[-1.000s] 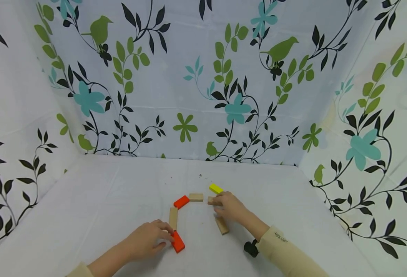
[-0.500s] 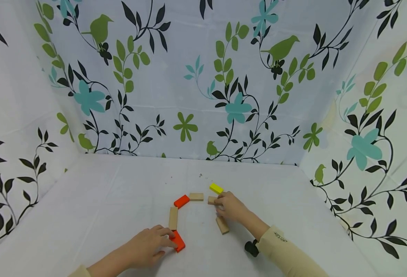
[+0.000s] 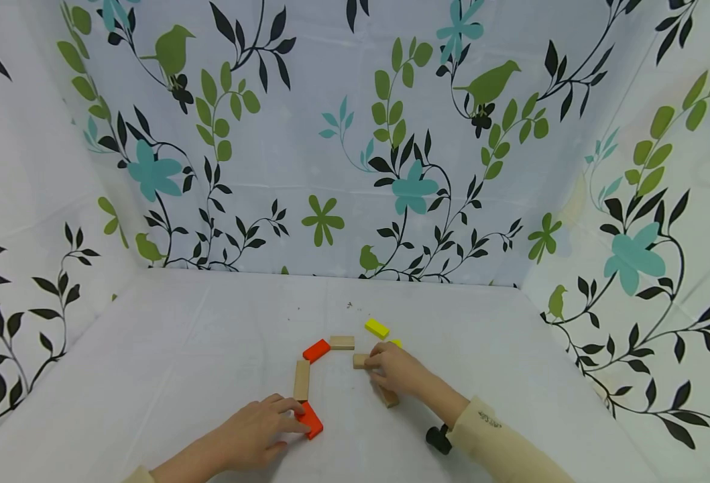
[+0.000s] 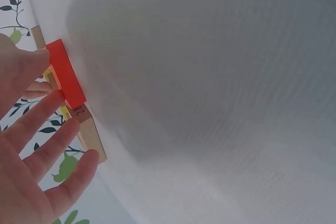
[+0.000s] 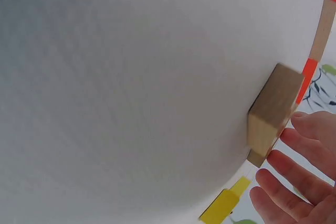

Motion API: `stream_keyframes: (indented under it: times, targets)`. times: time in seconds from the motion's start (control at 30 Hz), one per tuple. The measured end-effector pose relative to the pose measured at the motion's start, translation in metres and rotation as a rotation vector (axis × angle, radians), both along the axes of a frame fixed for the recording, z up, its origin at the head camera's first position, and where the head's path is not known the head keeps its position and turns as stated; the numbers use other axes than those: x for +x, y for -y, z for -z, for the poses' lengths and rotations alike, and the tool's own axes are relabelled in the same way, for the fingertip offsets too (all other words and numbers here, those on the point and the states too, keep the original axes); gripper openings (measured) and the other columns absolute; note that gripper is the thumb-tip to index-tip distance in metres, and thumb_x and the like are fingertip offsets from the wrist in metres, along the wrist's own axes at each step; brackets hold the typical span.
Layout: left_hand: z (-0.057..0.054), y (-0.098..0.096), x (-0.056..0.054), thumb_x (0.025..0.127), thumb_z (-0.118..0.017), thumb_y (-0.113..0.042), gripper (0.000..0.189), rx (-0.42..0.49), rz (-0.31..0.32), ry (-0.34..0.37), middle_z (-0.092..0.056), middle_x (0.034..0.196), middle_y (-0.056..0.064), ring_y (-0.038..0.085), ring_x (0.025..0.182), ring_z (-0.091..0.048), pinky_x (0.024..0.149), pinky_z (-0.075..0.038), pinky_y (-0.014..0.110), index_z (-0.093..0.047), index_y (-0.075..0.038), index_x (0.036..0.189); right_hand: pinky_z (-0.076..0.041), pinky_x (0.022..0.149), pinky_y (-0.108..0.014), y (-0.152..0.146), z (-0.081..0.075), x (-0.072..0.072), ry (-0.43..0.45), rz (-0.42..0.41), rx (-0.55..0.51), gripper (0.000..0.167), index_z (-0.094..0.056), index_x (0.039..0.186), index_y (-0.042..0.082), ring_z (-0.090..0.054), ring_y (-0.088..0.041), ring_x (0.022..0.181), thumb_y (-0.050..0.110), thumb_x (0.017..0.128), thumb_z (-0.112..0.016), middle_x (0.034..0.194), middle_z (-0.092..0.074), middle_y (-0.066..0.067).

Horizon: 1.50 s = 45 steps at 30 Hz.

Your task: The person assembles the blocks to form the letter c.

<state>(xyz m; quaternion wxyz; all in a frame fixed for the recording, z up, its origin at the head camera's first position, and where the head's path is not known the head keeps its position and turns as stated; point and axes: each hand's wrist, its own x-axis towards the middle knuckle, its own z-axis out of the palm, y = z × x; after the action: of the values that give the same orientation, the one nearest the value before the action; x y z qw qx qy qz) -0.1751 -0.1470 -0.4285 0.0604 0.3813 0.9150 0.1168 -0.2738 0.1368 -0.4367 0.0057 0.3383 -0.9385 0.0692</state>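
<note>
My right hand [image 3: 399, 369] pinches a plain wooden block [image 3: 359, 361] by its right end, between thumb and fingers. Just under that hand lies a second wooden block [image 3: 389, 398], partly hidden by the fingers; a wooden block [image 5: 275, 103] shows large in the right wrist view, in front of the fingertips. My left hand [image 3: 255, 429] rests at a red block [image 3: 312, 422], two fingertips on its left side and the outer fingers spread loosely in the left wrist view. A further wooden block [image 3: 302, 381] meets the red block's far end.
Farther along the curve stand a second red block [image 3: 316, 351] and a wooden block [image 3: 342, 343]. A yellow block [image 3: 377, 328] lies beyond my right hand, with another yellow block [image 3: 396, 343] peeking out behind it. Leaf-printed cloth [image 3: 330, 134] walls surround the white table [image 3: 222, 335].
My right hand has moved the pinched wooden block left and toward me, uncovering a second yellow block. My left fingers have come farther over the red block.
</note>
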Motion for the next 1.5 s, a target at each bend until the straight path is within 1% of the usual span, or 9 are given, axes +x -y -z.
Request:
stream_keyframes:
  times: [0.2,0.33,0.63,0.8,0.93,1.13,1.3,1.4,1.5]
  targets:
    - [0.000,0.000,0.001,0.079,-0.066,-0.011,0.038,-0.002,0.005,-0.013,-0.054,0.118,-0.001,0.021,0.108,-0.048,0.069,-0.047,0.038,-0.066,-0.032,0.111,-0.047,0.075,-0.020,0.004,-0.004,0.013,0.003,-0.068,-0.016,0.024,-0.070,0.106,0.012,-0.052,-0.011,0.089,0.020,0.084,-0.066,0.101,-0.059,0.000]
    - [-0.001,0.000,0.002,0.079,-0.066,-0.011,0.038,0.000,0.009,-0.028,-0.054,0.117,-0.001,0.021,0.107,-0.049,0.068,-0.048,0.036,-0.066,-0.032,0.111,-0.045,0.072,-0.018,0.007,-0.007,0.024,-0.007,-0.120,-0.027,0.021,-0.071,0.102,0.011,-0.052,-0.009,0.084,0.017,0.082,-0.068,0.095,-0.059,0.000]
    - [-0.001,0.002,0.000,0.080,-0.067,-0.014,0.035,-0.014,-0.004,-0.033,-0.054,0.115,-0.005,0.020,0.106,-0.049,0.070,-0.048,0.038,-0.066,-0.030,0.111,-0.044,0.070,-0.016,0.011,-0.009,0.042,-0.030,-0.156,0.056,0.023,-0.071,0.103,0.016,-0.051,-0.007,0.083,0.022,0.081,-0.069,0.094,-0.057,0.003]
    - [-0.001,0.003,0.000,0.078,-0.068,-0.014,0.036,-0.006,-0.001,-0.038,-0.055,0.115,-0.005,0.020,0.104,-0.049,0.069,-0.048,0.036,-0.066,-0.030,0.111,-0.043,0.066,-0.013,0.014,-0.005,0.051,-0.018,-0.181,0.067,0.024,-0.070,0.105,0.020,-0.049,-0.004,0.082,0.025,0.082,-0.068,0.095,-0.056,0.005]
    - [-0.001,0.004,0.001,0.078,-0.068,-0.015,0.036,0.000,-0.008,-0.026,-0.054,0.115,-0.005,0.020,0.105,-0.049,0.070,-0.048,0.037,-0.066,-0.030,0.111,-0.043,0.064,-0.013,0.016,-0.007,0.061,-0.005,-0.190,0.065,0.025,-0.070,0.106,0.021,-0.049,-0.003,0.082,0.027,0.082,-0.068,0.096,-0.056,0.005]
    - [-0.002,0.003,0.002,0.079,-0.067,-0.016,0.035,0.003,-0.024,-0.009,-0.054,0.116,-0.006,0.020,0.106,-0.049,0.072,-0.048,0.040,-0.067,-0.030,0.111,-0.043,0.067,-0.014,0.019,-0.012,0.073,-0.022,-0.224,0.069,0.024,-0.070,0.105,0.021,-0.050,-0.003,0.081,0.028,0.082,-0.068,0.094,-0.057,0.006]
    - [-0.002,0.004,0.001,0.080,-0.067,-0.015,0.034,0.010,-0.017,-0.022,-0.055,0.114,-0.006,0.020,0.105,-0.049,0.072,-0.048,0.038,-0.067,-0.030,0.110,-0.043,0.067,-0.014,0.018,-0.009,0.078,-0.022,-0.253,0.082,0.025,-0.070,0.106,0.023,-0.050,-0.002,0.082,0.030,0.082,-0.067,0.095,-0.057,0.007]
    - [-0.001,0.005,0.001,0.079,-0.068,-0.016,0.035,0.008,-0.015,-0.031,-0.055,0.114,-0.005,0.020,0.104,-0.050,0.072,-0.048,0.039,-0.067,-0.030,0.111,-0.043,0.067,-0.012,0.018,-0.005,0.081,-0.038,-0.282,0.087,0.026,-0.069,0.107,0.024,-0.050,-0.002,0.082,0.032,0.083,-0.066,0.096,-0.056,0.008]
    - [0.000,0.005,0.002,0.078,-0.069,-0.016,0.036,0.004,-0.021,-0.026,-0.055,0.115,-0.005,0.020,0.105,-0.050,0.072,-0.048,0.039,-0.066,-0.030,0.112,-0.041,0.064,-0.010,0.017,-0.002,0.084,-0.065,-0.319,0.088,0.026,-0.069,0.108,0.025,-0.049,-0.001,0.081,0.034,0.084,-0.065,0.097,-0.056,0.007]
